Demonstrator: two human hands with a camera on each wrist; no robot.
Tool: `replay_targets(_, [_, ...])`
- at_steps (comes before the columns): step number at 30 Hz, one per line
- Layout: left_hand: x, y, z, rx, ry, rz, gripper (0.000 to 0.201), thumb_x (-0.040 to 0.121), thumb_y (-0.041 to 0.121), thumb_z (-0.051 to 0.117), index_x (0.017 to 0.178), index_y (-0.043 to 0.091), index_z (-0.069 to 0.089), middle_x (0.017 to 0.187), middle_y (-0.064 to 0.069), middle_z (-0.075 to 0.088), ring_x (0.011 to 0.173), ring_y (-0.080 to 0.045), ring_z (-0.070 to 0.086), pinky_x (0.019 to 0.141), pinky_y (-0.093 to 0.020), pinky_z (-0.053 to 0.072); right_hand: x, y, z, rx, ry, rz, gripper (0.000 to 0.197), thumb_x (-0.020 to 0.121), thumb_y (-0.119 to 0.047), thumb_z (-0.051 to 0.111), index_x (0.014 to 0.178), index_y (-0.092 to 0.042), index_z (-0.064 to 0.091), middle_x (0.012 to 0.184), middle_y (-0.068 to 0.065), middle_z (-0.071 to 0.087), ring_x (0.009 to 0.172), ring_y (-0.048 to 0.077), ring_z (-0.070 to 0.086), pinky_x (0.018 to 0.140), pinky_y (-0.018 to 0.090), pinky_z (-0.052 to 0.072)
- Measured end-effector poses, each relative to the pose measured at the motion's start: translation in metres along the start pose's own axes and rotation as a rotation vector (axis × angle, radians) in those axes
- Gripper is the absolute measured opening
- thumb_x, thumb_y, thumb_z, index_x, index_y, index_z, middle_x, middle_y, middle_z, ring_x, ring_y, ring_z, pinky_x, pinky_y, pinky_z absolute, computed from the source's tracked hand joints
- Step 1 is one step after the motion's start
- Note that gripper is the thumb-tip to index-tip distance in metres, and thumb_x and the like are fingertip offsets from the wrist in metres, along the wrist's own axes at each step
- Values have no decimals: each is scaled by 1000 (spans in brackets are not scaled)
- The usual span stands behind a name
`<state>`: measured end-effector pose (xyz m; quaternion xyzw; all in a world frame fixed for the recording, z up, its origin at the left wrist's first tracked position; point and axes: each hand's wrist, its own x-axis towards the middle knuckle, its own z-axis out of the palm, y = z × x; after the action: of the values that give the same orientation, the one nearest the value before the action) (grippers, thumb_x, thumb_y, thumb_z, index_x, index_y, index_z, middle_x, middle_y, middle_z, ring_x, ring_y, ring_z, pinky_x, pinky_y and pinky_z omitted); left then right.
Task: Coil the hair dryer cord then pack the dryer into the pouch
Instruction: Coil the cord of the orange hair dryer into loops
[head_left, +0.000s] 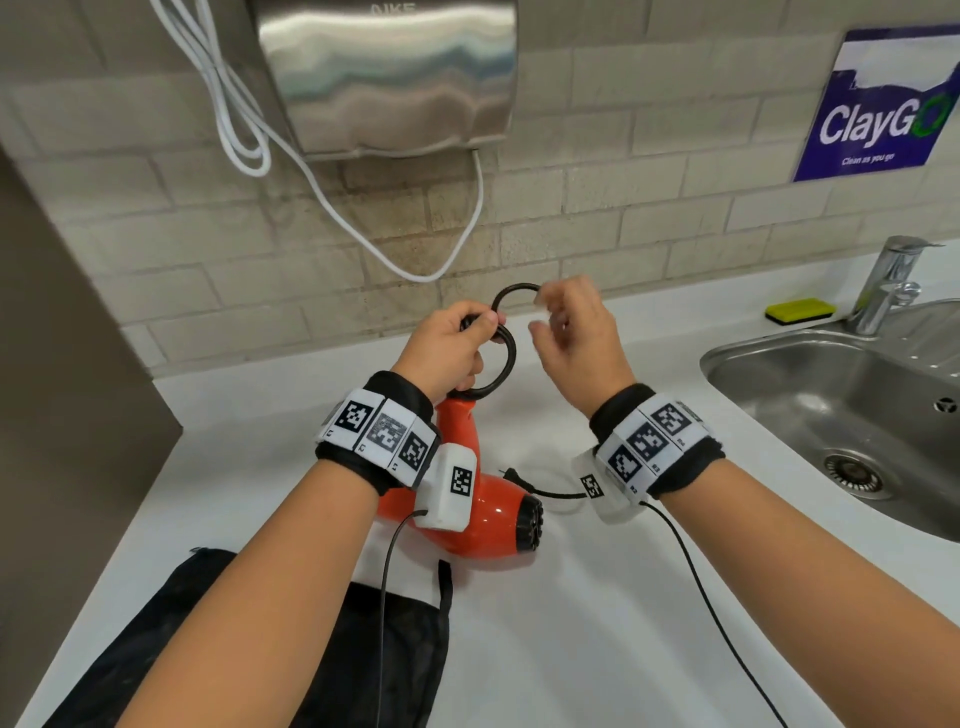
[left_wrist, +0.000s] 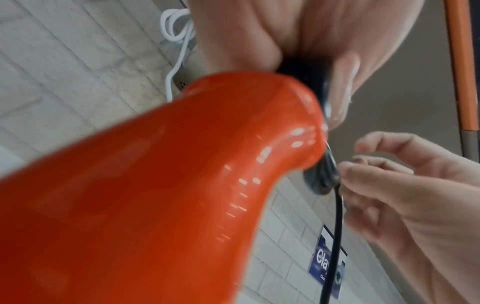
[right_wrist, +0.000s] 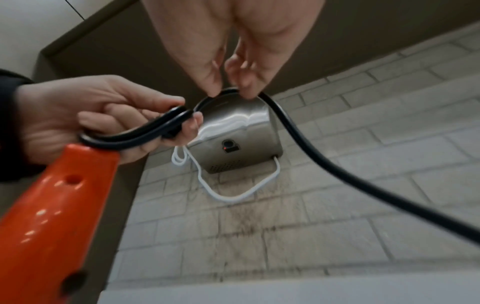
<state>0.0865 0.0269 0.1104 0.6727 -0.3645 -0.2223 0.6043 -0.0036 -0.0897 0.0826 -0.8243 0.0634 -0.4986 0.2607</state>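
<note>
An orange hair dryer (head_left: 488, 512) lies on the white counter (head_left: 597, 597), handle pointing away from me; its body fills the left wrist view (left_wrist: 155, 185). My left hand (head_left: 449, 348) grips looped turns of the black cord (head_left: 506, 364) at the handle's end, as the right wrist view shows (right_wrist: 145, 127). My right hand (head_left: 571, 332) pinches the cord (right_wrist: 298, 139) between thumb and fingertips, forming a further loop (head_left: 517, 293). The plug (head_left: 514, 475) lies on the counter beside the dryer. A black pouch (head_left: 311, 649) lies flat under my left forearm.
A steel sink (head_left: 857, 410) with a tap (head_left: 891, 280) and a yellow sponge (head_left: 800, 310) is at the right. A steel hand dryer (head_left: 384, 78) with a white cable (head_left: 332, 202) hangs on the tiled wall. A brown partition (head_left: 62, 338) stands left.
</note>
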Motion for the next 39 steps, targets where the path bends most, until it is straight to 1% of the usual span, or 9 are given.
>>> replay_targets(3, [0,-2,-2,-43,46,19,15,96,11,44,90,17,56,74,-1,52,31,0,28,32,-13,22,-23,16,9,-18,-377,84,11,83,0,51,83,-7,59,81,6,57,68,18,52,62,11,40])
replay_targets(7, [-2,-5,-4,-59,56,43,19,94,8,46,86,20,58,73,-2,51,31,0,27,33,-11,21,-60,50,27,-341,-1007,352,26,89,-15,52,114,-13,55,118,8,60,98,20,57,85,27,43])
replay_targets(10, [-4,-5,-5,-66,64,42,12,92,10,49,88,16,58,72,-1,52,32,-1,27,33,-13,20,-81,61,33,-495,-1189,499,47,80,-24,65,123,-19,47,125,6,54,111,23,55,93,34,46])
replay_targets(13, [-5,-3,-6,-72,74,14,10,93,12,49,88,14,57,74,-1,52,31,-1,27,33,-12,19,-92,69,36,-580,-1260,502,49,78,-12,67,123,-14,48,122,7,54,112,25,54,94,34,46])
replay_targets(18, [-4,-3,-7,-67,84,-7,18,95,12,44,84,17,58,75,-1,52,31,-1,27,33,-12,20,-85,74,32,-589,-1069,592,27,90,-7,43,115,-9,56,106,10,60,92,24,59,77,28,44])
replay_targets(22, [-1,-5,-5,-82,104,10,15,95,13,46,85,16,56,76,-1,53,30,-1,28,32,-12,21,-55,58,15,-237,-577,669,24,93,-13,41,107,-4,59,86,14,60,66,22,51,60,27,39])
replay_targets(28, [6,-8,-1,-69,207,29,10,94,16,47,99,11,54,74,-1,55,30,-1,30,33,-12,23,-29,14,-7,-58,35,424,28,92,-28,44,80,-11,62,48,-5,41,46,13,39,48,27,30])
replay_targets(33, [7,-8,0,-53,227,24,13,96,20,44,97,15,55,74,2,53,31,-1,31,34,-13,25,-31,-6,-5,-53,51,236,29,83,-33,47,65,-17,63,41,-10,35,42,7,38,45,23,27])
replay_targets(39, [7,-10,-2,-12,225,63,11,95,22,45,97,16,55,75,2,53,31,-1,33,33,-15,26,-28,-16,0,-182,-30,55,37,79,-42,41,66,-15,64,51,-13,42,49,9,41,46,18,30])
